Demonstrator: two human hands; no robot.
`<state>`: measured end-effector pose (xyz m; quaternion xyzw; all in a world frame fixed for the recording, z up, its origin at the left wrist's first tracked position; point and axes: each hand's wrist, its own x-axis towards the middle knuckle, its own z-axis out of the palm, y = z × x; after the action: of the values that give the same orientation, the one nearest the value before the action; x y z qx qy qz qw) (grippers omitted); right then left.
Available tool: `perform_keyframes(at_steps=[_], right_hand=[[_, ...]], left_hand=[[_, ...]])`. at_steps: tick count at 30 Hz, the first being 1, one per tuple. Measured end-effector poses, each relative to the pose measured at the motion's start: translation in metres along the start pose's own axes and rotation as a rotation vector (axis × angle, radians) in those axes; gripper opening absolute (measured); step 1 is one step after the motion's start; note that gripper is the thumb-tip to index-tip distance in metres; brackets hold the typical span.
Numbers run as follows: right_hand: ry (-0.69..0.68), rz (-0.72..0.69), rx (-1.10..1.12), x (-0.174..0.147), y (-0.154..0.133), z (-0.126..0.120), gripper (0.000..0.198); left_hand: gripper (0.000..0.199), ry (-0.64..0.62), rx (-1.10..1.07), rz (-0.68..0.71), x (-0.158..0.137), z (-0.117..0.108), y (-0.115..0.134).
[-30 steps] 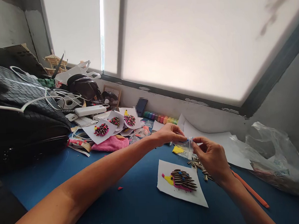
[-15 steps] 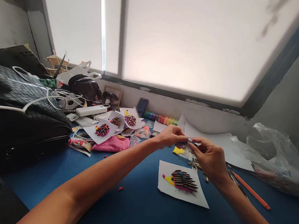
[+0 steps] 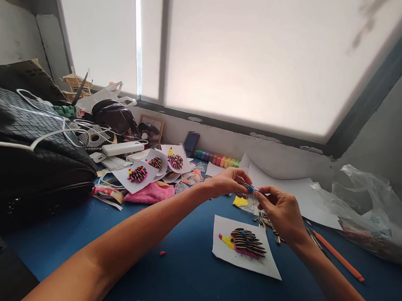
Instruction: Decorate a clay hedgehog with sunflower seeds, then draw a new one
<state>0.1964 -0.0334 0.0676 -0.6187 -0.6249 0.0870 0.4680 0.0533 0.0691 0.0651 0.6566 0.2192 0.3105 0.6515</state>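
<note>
Between my two hands is a small clear plastic packet with something blue, perhaps clay, in it [image 3: 251, 189]. My left hand [image 3: 230, 183] pinches its left side, and the fingers of my right hand [image 3: 278, 208] close on its right end. Below them on the blue table lies a white card [image 3: 223, 250] bearing a hedgehog [image 3: 248, 243]. It has a yellow face, a pink nose and body, and striped seeds for spines with blue dots among them. Loose sunflower seeds [image 3: 265, 220] and a yellow piece of clay [image 3: 239, 202] lie just under my hands.
Several finished hedgehog cards [image 3: 137, 175] lie at the left back by a pink cloth [image 3: 150, 193]. A black bag [image 3: 35, 150] stands far left. To the right are an orange tool [image 3: 339, 256], white paper [image 3: 290, 186] and a plastic bag [image 3: 369, 222]. Coloured clay [image 3: 218, 158] lines the wall.
The fingers of my left hand have shifted on the packet, and more of the blue stuff shows between my hands. The hedgehog card has stayed in place.
</note>
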Motion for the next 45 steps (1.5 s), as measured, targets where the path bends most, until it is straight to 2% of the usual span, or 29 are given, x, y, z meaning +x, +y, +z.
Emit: perform_keyframes(at_steps=[5, 7, 10, 17, 24, 27, 30, 33, 37, 45], right_hand=[[0.024, 0.015, 0.048, 0.001, -0.001, -0.001, 0.056], [0.037, 0.023, 0.054, 0.002, -0.001, -0.003, 0.057], [0.044, 0.025, 0.050, 0.003, 0.000, -0.006, 0.056], [0.056, -0.017, 0.024, 0.004, 0.006, -0.009, 0.051], [0.052, -0.070, 0.030, 0.001, 0.010, -0.002, 0.054], [0.069, -0.078, 0.017, 0.001, 0.010, -0.001, 0.050], [0.093, -0.070, 0.000, 0.001, 0.010, -0.003, 0.048], [0.115, -0.055, -0.017, 0.002, 0.009, -0.006, 0.046], [0.122, -0.033, -0.030, 0.002, 0.007, -0.008, 0.043], [0.054, -0.036, 0.106, 0.003, 0.012, -0.003, 0.044]], left_hand=[[0.037, -0.001, -0.007, -0.010, -0.002, -0.002, 0.004], [0.032, -0.017, -0.027, -0.026, -0.004, -0.002, 0.007], [0.014, -0.029, -0.060, -0.043, -0.006, -0.001, 0.011], [0.030, 0.077, -0.091, -0.060, -0.005, -0.002, 0.010], [0.027, 0.140, -0.086, -0.067, -0.002, 0.001, 0.005], [0.018, 0.166, -0.070, -0.045, -0.001, 0.002, 0.004], [0.013, 0.118, -0.040, -0.048, -0.002, 0.001, 0.005], [0.021, 0.080, -0.012, -0.073, -0.002, 0.000, 0.006], [0.030, 0.113, -0.014, -0.075, -0.002, -0.003, 0.006], [0.020, 0.073, -0.057, -0.081, -0.004, 0.000, 0.007]])
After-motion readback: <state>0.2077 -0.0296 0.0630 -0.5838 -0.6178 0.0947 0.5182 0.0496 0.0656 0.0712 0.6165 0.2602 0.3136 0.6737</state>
